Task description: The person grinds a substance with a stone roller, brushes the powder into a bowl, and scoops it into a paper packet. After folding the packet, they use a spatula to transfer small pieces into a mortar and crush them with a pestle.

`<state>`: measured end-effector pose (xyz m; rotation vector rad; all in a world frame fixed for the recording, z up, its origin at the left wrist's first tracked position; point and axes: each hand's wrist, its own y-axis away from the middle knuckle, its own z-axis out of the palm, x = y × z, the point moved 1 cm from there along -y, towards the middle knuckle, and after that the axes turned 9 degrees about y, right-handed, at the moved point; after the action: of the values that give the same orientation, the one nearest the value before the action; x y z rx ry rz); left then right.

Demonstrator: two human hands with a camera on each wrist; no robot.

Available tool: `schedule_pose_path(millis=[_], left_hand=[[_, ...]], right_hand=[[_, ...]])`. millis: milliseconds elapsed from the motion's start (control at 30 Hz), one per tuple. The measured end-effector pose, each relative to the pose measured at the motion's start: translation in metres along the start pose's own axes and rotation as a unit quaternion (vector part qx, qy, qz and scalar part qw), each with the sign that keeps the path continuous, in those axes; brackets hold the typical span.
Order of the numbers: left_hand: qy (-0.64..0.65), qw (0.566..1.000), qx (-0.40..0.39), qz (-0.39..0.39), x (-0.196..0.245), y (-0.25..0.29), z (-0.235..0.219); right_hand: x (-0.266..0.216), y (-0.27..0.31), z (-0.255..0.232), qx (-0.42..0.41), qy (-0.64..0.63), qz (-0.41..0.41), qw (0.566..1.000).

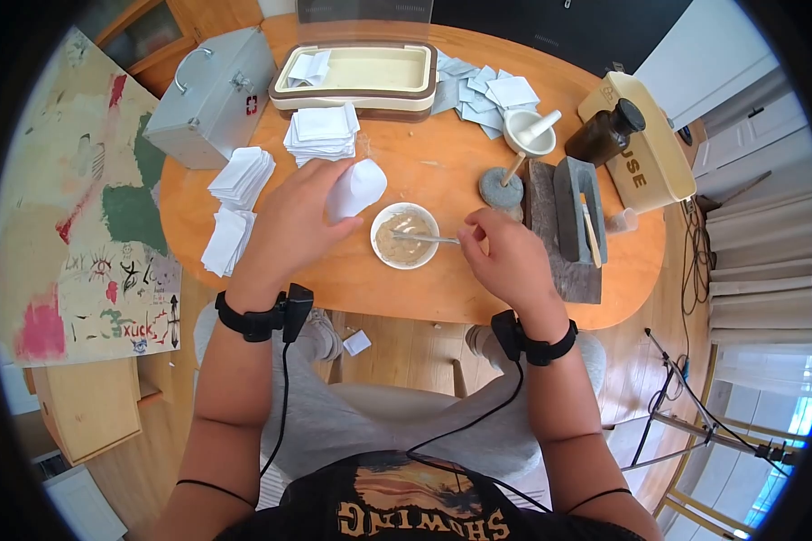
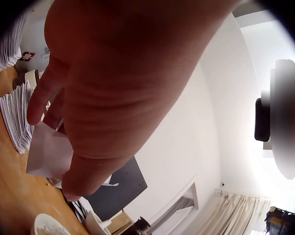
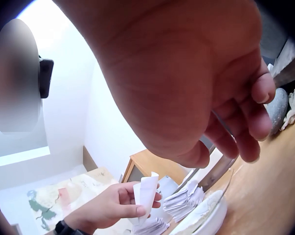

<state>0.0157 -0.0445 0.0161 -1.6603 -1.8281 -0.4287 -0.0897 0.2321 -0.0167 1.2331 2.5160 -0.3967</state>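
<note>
My left hand point(image 1: 302, 212) holds a white paper pouch point(image 1: 361, 187) between thumb and fingers, above the table left of the bowl. In the right wrist view the pouch point(image 3: 146, 193) stands upright with its top gaping. A small white bowl point(image 1: 407, 265) holds beige powder point(image 1: 404, 230). My right hand point(image 1: 512, 257) pinches the handle of a thin metal spoon point(image 1: 435, 239), whose far end lies in the powder. Stacks of folded white papers point(image 1: 323, 131) lie beyond the left hand, with more folded papers point(image 1: 242, 176) to its left.
A silver case point(image 1: 209, 99) and a cream tray point(image 1: 370, 104) stand at the back. Grey-blue packets point(image 1: 478, 95), a mortar point(image 1: 525, 144), a brown bottle point(image 1: 595, 135) and a cream box point(image 1: 654, 171) line the right. A round stone point(image 1: 500, 189) and a grey trough point(image 1: 570, 203) sit nearer.
</note>
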Motion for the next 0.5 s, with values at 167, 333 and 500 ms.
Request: schedule_pose_path(millis=[167,333,500], left_hand=[[0.004,0.999,-0.051,-0.014,-0.001,0.008,0.004],[-0.021,0.996,-0.085,-0.029,-0.002,0.011,0.005],[-0.027,0.996,-0.083,-0.010,-0.009,0.012,0.006]], right_hand=[[-0.002,0.001,0.005,-0.107,0.037,0.047,0.992],[0.003,-0.001,0.015,-0.088,0.004,0.013,0.996],[-0.009,-0.002,-0.002,-0.063,0.012,0.032,0.997]])
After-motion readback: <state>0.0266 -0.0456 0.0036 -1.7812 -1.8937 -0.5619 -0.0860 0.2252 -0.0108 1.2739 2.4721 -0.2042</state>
